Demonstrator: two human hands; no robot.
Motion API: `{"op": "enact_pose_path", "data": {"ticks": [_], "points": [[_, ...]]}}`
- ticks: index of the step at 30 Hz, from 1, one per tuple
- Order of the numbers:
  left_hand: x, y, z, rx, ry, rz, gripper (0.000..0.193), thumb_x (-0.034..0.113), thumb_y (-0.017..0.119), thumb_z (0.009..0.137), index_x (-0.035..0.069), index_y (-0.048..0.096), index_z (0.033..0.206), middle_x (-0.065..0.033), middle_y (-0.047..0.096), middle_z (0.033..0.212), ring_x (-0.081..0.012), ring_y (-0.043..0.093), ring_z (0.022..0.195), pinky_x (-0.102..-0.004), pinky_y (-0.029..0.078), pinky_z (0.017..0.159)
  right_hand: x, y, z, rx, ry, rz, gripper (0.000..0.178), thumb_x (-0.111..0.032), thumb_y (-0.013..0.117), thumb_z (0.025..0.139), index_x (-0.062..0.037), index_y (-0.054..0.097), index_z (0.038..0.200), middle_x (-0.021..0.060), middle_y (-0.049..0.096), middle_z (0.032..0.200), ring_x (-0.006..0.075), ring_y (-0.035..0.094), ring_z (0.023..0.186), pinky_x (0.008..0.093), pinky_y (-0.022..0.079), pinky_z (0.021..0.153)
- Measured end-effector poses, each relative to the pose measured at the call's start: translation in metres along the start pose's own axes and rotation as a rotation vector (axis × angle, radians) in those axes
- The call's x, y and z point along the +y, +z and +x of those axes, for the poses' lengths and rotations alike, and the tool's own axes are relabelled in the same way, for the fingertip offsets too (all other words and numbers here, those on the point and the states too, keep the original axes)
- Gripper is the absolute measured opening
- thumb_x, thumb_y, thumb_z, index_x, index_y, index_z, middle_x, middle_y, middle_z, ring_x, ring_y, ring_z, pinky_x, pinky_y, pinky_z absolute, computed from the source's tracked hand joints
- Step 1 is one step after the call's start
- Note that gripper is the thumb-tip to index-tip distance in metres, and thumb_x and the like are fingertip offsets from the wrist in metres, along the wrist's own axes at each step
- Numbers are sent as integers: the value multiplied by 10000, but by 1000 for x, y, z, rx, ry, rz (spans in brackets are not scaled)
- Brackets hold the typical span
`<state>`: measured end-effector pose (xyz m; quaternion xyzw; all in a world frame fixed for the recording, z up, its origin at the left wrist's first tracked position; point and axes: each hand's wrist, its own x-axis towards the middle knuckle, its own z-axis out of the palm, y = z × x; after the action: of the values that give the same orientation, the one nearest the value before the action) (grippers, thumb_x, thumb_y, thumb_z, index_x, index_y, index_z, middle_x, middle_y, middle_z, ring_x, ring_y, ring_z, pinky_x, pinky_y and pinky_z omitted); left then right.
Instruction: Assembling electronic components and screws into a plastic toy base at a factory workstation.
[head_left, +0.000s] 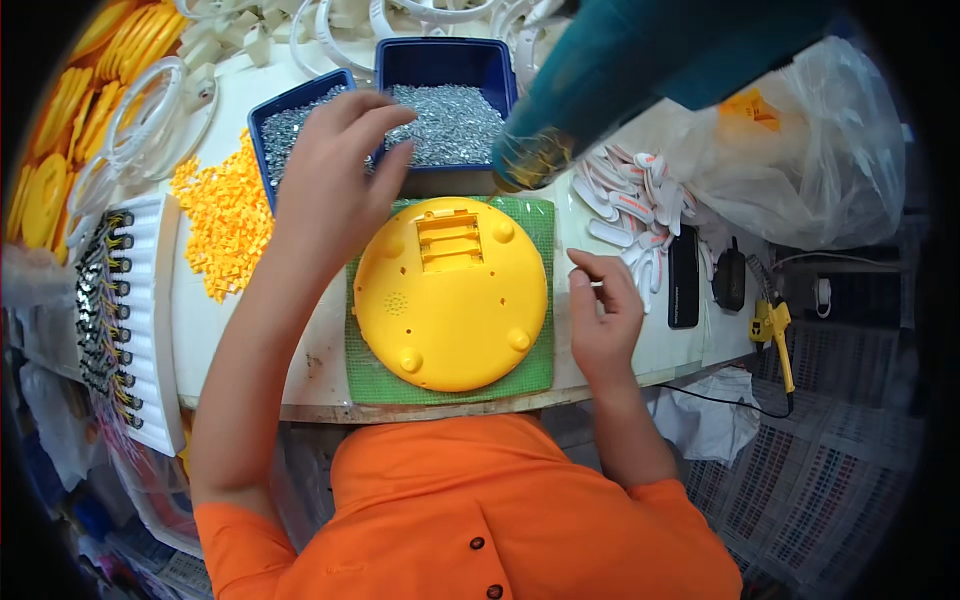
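A round yellow plastic housing [450, 320] lies on a green mat [540, 370] in front of me, its open battery compartment [450, 242] toward the far side. My left hand [340, 165] is above two blue bins of small silvery screws, the left bin [262, 130] and the larger right bin [445, 120]. Its thumb and fingers are apart, and I see nothing held. To the right of the housing, my right hand [607, 320] hovers by the mat's edge with loosely bent fingers; a gap shows between thumb and forefinger, with nothing visible in it.
A teal power screwdriver [590, 95] hangs over the upper right. Small yellow parts [225, 220] are heaped at left, beside a white foam tray [155, 320] of wired components. White pieces [630, 200], a black phone [683, 280], a clear bag [800, 150] and a yellow-handled tool [775, 330] are at right.
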<state>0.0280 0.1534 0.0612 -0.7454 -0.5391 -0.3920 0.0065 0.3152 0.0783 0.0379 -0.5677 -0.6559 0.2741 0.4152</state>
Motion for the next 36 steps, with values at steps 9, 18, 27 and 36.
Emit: {"op": "enact_pose_path", "data": {"ticks": [9, 18, 27, 36], "points": [[-32, 31, 23, -100, 99, 70, 132, 205, 777, 848, 89, 722, 877, -46, 701, 1090, -281, 635, 1071, -424, 498, 914, -22, 37, 116, -208, -409, -257, 116, -88, 697, 919, -48, 717, 1026, 107, 672, 964, 237, 663, 850, 348, 530, 728], [-1, -12, 6, -112, -189, -280, 138, 137, 781, 867, 45, 728, 955, -100, 723, 899, -302, 694, 871, -384, 549, 792, -12, 65, 165, -233, -598, -558, 110, -146, 714, 922, -76, 719, 1007, 95, 653, 948, 290, 655, 909, 406, 510, 811], [40, -65, -103, -107, -508, -430, 130, 33, 792, 851, 14, 712, 952, -101, 736, 913, -224, 712, 879, -322, 547, 797, -4, 59, 155, -175, -543, -224, 108, -76, 657, 872, -17, 710, 946, 159, 690, 942, 390, 666, 894, 458, 545, 789], [66, -45, -146, -160, -46, -312, 236, 102, 867, 726, 107, 700, 893, -52, 727, 1032, -286, 688, 1067, -416, 504, 869, -36, -5, 70, -262, -170, -60, 93, 0, 686, 940, 1, 720, 1027, 65, 748, 942, 88, 670, 853, 256, 522, 764]]}}
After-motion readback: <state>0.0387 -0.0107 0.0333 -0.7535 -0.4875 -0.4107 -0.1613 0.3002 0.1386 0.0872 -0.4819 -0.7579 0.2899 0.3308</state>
